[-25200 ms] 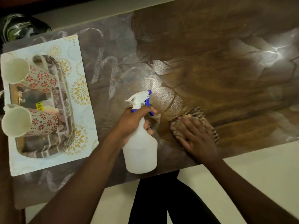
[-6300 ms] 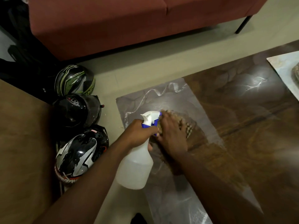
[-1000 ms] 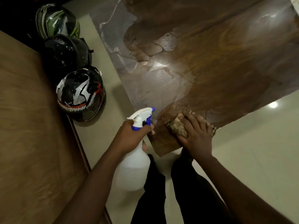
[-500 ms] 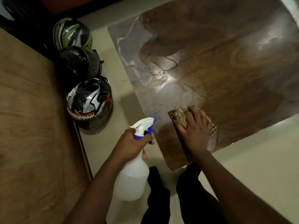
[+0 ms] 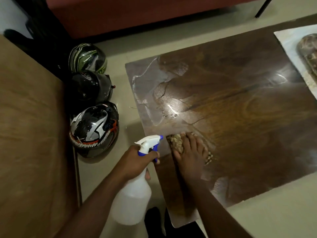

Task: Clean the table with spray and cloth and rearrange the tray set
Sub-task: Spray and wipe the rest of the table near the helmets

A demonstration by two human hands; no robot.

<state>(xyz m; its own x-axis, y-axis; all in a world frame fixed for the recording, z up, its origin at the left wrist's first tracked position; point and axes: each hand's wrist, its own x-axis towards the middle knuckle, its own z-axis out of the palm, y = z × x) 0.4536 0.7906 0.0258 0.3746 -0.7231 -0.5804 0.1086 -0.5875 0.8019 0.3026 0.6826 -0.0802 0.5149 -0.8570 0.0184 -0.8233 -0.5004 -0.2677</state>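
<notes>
- My right hand [image 5: 190, 155] is flat on the cloth [image 5: 176, 143], fingers straight and spread, pressing it onto the table [image 5: 240, 117] near the left edge of the top.
- My left hand [image 5: 137, 162] is wrapped round the neck of the spray bottle [image 5: 132, 200], a finger at the blue trigger; the bottle hangs off the table, over the floor, just beside the edge.
- The bottle's long axis runs from its base near my legs up towards the table, nozzle aimed right, at the cloth.
- I judge that bottle light and a bit squashy, translucent plastic; the neck is the sure place to hold it, the body may be slick if wet.
- The cloth looks soft and limp, bunched under my palm, so it will follow the hand; a flat press suits wiping, a pinch at one edge for lifting.
- The tabletop shines with wet streaks around the cloth, so expect it slippery.
- Far right, the tray [image 5: 308, 54] sits on a pale mat [image 5: 288, 40], only partly in view.
- Left on the floor, three helmets [image 5: 94, 129] in a row, well apart from the table.
</notes>
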